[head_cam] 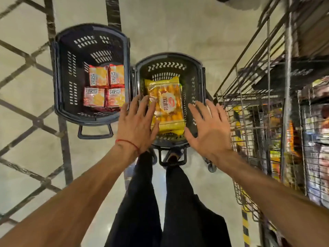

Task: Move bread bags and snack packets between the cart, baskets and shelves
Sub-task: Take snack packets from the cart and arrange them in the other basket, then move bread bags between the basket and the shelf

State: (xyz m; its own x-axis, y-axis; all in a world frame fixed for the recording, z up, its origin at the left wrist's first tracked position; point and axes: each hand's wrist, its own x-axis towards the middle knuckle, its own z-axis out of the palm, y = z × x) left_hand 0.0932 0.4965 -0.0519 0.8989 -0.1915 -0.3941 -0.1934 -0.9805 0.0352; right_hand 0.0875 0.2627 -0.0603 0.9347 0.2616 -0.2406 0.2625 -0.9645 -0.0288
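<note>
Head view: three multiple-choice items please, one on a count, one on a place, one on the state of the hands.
1. How many snack packets show in the left basket? A two; B four; C six.
2. Where does the yellow bread bag lie? A beside the snack packets; B under the left basket; C in the right basket.
3. How are the left hand and right hand? A open, fingers spread; B clenched fists; C each pinching a snack packet.

Answers: 1 B, two rows of two are visible. 2 C, it lies flat inside that basket. 3 A, the fingers are straight and apart above the right basket.
</note>
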